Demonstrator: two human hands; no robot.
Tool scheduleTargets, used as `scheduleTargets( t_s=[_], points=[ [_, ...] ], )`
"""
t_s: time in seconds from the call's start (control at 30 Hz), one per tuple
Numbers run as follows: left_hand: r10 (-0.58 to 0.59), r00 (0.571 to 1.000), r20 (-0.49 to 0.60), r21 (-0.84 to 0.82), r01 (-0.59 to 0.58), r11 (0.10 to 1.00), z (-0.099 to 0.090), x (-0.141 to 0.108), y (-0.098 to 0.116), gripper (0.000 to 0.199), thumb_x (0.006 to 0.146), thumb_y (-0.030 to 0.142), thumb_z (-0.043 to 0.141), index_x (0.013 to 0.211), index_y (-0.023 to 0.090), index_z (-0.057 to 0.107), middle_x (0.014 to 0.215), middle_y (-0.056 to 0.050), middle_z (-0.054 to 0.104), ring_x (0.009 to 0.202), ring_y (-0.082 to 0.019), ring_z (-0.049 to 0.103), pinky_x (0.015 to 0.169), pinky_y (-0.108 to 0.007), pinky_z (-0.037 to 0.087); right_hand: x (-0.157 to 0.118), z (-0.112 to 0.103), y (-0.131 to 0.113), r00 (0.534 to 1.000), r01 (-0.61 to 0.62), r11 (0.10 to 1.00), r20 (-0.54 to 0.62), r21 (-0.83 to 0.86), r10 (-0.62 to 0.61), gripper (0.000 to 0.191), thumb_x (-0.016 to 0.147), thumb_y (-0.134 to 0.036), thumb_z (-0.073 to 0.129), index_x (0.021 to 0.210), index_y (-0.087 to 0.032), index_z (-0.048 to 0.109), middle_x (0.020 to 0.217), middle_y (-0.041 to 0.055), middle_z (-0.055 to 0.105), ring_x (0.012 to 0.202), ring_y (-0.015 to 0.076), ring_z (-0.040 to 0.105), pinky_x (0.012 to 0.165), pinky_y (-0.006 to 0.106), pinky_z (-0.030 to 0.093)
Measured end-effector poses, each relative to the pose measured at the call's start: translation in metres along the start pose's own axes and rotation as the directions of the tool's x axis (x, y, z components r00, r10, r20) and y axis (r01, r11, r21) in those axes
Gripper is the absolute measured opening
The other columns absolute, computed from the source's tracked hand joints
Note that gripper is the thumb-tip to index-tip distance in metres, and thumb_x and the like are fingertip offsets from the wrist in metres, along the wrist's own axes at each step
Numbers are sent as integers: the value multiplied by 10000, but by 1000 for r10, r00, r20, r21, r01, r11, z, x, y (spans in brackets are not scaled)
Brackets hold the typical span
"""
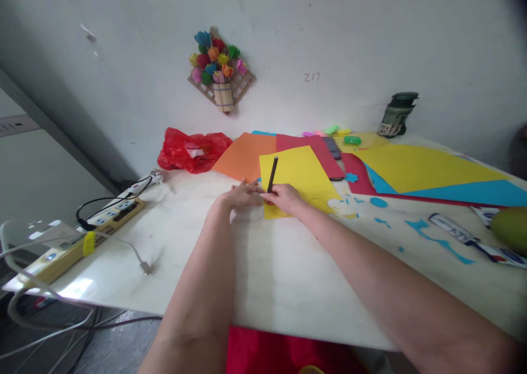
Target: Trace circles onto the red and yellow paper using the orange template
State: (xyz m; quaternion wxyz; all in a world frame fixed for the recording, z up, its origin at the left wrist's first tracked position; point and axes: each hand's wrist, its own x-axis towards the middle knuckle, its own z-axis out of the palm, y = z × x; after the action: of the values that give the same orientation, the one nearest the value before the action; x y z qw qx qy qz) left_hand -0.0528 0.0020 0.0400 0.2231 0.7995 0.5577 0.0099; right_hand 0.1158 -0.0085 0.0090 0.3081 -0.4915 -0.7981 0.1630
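Observation:
A yellow sheet of paper (302, 168) lies on the white table with round outlines near its lower edge. My right hand (286, 198) is closed on a dark pen (272, 175), which stands nearly upright over the sheet's lower left part. Beside it, my left hand (244, 194) rests at the sheet's left edge, its fingers stretched towards the pen and partly hidden by one another. Orange paper (242, 157) and red paper (296, 143) lie behind the yellow sheet. A blue paper circle (379, 202) and small blue scraps lie to the right.
A power strip (109, 217) with cables runs along the table's left side. A red plastic bag (191, 151) sits at the back left. At the right are large yellow paper (428, 168), glue tubes (453, 229) and a green round object (513, 228); a dark bottle (397, 116) stands behind.

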Motion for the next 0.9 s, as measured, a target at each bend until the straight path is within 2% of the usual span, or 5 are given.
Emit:
scheduleTargets(
  t_s=[0.23, 0.43, 0.67, 0.9],
  points=[
    [-3, 1000, -5, -29, 2, 1000, -1, -2, 2, 442, 657, 370, 522, 1093, 392, 447, 1358, 119, 112, 1222, -284, -62, 924, -555, -19, 0, -1, -2, 1000, -10, 1000, 11, 19, 9, 345, 706, -478, 444, 678, -182, 618, 635, 22, 620, 564, 101, 513, 488, 198, 306],
    [5, 1000, 0, -5, -5, 1000, 0, -1, 1, 458, 664, 382, 516, 1114, 367, 433, 1365, 88, 102, 1222, -284, -56, 923, -553, -8, 0, 0, 1, 1000, 14, 1000, -18, -14, -15, 373, 697, -507, 435, 683, -185, 622, 638, 20, 617, 541, 94, 493, 470, 197, 286],
    [-1, 1000, -8, -55, 1, 999, -1, -1, 1, 446, 637, 361, 543, 1077, 375, 465, 1357, 110, 119, 1222, -283, -58, 924, -548, -24, -1, 0, 0, 1000, 22, 1000, -15, 2, -22, 355, 698, -490, 443, 645, -180, 607, 595, 7, 600, 521, 85, 479, 464, 192, 278],
    [9, 1000, 12, -15, -9, 1000, -1, -2, 1, 452, 653, 388, 510, 1100, 381, 441, 1362, 108, 91, 1220, -285, -57, 922, -552, -21, 1, 1, 2, 1000, 19, 999, -14, 32, -19, 337, 696, -471, 459, 622, -173, 599, 587, 4, 605, 521, 86, 486, 470, 195, 293]
  ],
)
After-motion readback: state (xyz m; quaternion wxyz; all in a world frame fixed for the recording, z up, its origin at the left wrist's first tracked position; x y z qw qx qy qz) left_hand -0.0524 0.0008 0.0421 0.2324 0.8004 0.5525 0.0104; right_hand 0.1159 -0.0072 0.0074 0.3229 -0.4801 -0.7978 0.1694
